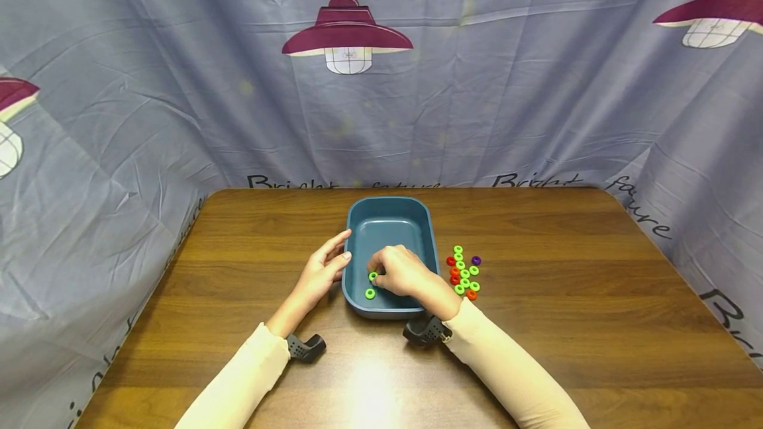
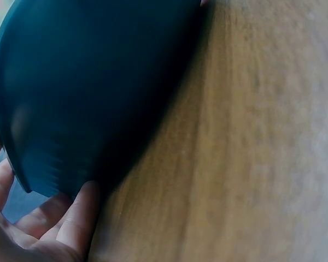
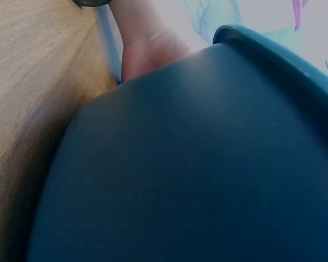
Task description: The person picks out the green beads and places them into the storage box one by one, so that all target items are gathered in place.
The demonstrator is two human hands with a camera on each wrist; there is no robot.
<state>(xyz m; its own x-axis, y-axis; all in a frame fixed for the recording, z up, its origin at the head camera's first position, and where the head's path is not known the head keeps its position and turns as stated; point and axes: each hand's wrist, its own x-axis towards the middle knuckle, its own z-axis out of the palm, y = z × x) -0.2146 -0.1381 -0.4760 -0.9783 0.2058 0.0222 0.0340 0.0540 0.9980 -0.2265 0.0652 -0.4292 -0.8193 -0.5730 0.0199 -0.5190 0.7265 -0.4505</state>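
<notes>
A dark teal rectangular tray (image 1: pixel 387 230) sits on the table; its wall fills much of both wrist views. My left hand (image 1: pixel 318 273) rests against the tray's left side, fingers extended, with fingertips at the rim and outer wall (image 2: pixel 87 82). Reaching over the near right edge, my right hand (image 1: pixel 405 273) is inside the tray. Its thumb and index finger pinch a small green ring (image 1: pixel 373 277) low over the floor. Another green ring (image 1: pixel 370 294) lies just nearer in the tray. The right wrist view shows the tray's outside wall (image 3: pixel 197 153), which hides the right fingers.
Right of the tray, a loose cluster of small rings lies on the wooden table (image 1: pixel 566 270): several green rings (image 1: pixel 465 274), several red rings (image 1: pixel 455 271) and one purple ring (image 1: pixel 476 261). A grey printed curtain (image 1: pixel 477 118) hangs behind the table.
</notes>
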